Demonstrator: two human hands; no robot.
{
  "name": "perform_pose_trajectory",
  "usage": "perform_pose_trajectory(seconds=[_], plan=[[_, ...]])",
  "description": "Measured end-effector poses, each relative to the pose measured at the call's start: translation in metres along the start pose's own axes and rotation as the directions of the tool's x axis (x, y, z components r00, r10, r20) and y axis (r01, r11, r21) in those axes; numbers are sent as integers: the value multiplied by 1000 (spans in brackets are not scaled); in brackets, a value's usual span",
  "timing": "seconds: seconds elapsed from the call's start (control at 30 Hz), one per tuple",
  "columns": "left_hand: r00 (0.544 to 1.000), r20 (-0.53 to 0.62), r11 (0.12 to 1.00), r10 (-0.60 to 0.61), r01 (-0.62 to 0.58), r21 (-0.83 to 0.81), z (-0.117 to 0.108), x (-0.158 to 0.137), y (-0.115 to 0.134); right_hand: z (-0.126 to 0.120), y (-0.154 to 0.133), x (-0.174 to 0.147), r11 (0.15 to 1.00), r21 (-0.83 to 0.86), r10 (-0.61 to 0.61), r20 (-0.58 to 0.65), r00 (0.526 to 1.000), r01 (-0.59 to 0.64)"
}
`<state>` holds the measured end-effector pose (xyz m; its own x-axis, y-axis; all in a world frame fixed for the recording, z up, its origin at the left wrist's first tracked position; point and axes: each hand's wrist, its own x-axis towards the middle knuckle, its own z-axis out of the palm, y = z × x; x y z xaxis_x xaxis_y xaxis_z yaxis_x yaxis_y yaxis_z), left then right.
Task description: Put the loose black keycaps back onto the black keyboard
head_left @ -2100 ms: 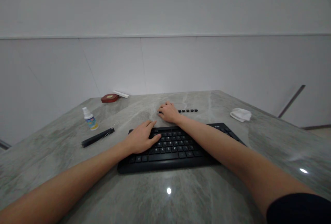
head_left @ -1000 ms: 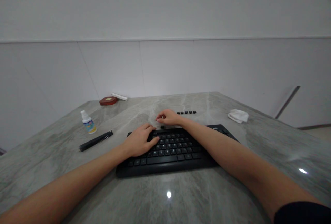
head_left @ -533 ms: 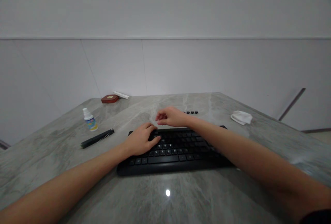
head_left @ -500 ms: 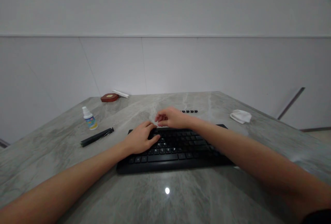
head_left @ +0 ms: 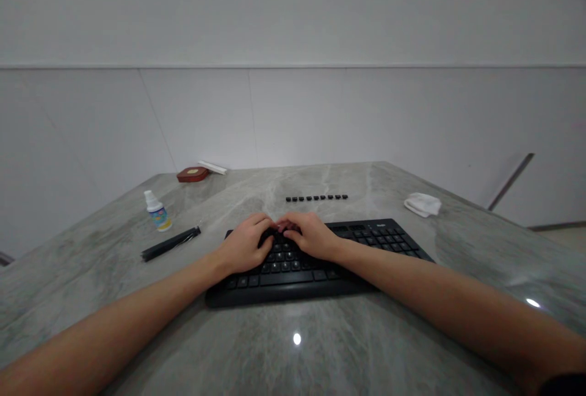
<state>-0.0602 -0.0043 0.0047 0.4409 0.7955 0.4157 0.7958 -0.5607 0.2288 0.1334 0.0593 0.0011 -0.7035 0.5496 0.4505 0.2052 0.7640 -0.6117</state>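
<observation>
A black keyboard (head_left: 293,292) lies on the grey marbled table, with clear-looking bumps showing where some keycaps are off. My left hand (head_left: 247,243) rests on its upper left part, thumb over the keys and fingers curved at the back edge, closed on the keyboard. Close beside it, my right hand (head_left: 314,236) bends down over the same key area with fingers and thumb drawn together. The fingertips of both hands nearly meet, and whatever is between the right ones is hidden. Behind the keyboard stands a neat row of several small black keycaps (head_left: 315,198).
To the left are a white spray bottle (head_left: 158,210) with a coloured label and a long black brush-like item (head_left: 171,244). A reddish-brown case (head_left: 193,174) and a thin white object (head_left: 212,168) lie at the back. A folded white cloth (head_left: 422,204) is on the right.
My right hand has come down from above the keyboard's back edge onto the keys beside my left hand, uncovering the keycap row. My left hand stays nearly in place.
</observation>
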Motion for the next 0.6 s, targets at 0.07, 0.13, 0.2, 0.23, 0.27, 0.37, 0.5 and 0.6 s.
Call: perform_pose_trajectory(seconds=[0.07,0.13,0.2,0.23,0.27,0.37,0.5,0.6], plan=[[999,-25,1000,-22,22,-7,0,-1,0,0,0,0,994,98,60,-25,998,-57],[998,-44,999,-48,47,-24,0,-2,0,-1,0,0,982,159,105,-29,994,-99],[998,-42,997,-56,54,-46,0,-2,0,-1,-1,-1,977,175,130,-18,991,-125],[998,-36,997,-50,48,-54,-1,-2,0,-1,-1,-1,978,166,131,-8,991,-128],[999,-30,998,-35,33,-60,-1,-2,0,-1,-1,0,981,151,126,2,992,-125],[998,-14,995,54,-55,-81,-1,-1,0,-1,-2,0,990,101,96,16,995,-97],[992,-17,986,123,-124,-115,-2,0,-1,0,-2,1,995,63,84,-2,996,-84],[992,7,985,125,-123,-122,-2,0,-2,0,0,0,996,57,75,-15,997,-74]])
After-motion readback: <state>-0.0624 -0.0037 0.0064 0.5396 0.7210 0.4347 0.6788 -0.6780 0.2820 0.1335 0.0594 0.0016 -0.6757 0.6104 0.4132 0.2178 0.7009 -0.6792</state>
